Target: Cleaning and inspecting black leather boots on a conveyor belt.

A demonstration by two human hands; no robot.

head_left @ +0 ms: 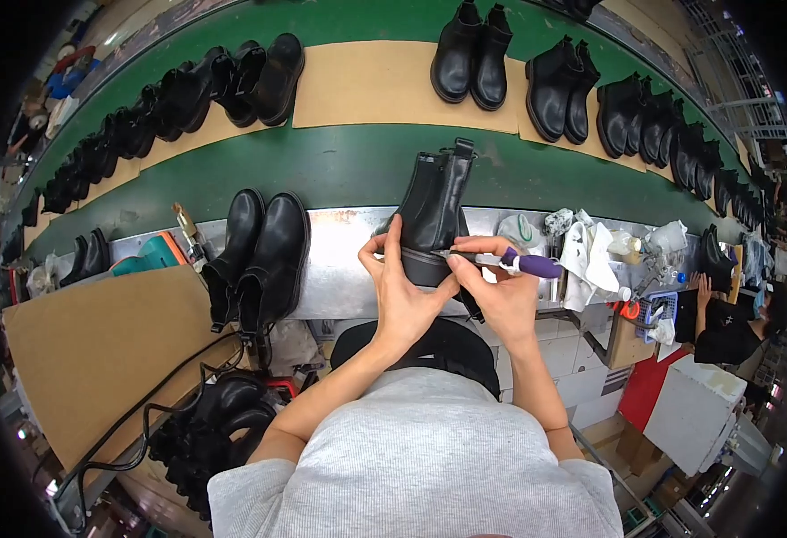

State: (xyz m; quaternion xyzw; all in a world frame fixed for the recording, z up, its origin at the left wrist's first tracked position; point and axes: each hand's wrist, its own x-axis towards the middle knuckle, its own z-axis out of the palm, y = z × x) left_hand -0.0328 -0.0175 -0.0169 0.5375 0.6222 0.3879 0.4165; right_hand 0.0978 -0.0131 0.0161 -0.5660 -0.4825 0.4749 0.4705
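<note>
Gripping black ankle boot (435, 211) at twelve o'clock over metal bench edge (339, 269): left hand (402, 291) clasps stiff sole; right hand (501, 291) pinches purple-handled tool (523, 263). Likely light, smooth leather; hold by sole.

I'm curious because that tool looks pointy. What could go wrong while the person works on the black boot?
The tool in the right hand has its tip at the boot close to the left hand's fingers, so a slip might poke them. It might also scratch the leather. The boot is held up off the bench, so it could drop.
</note>
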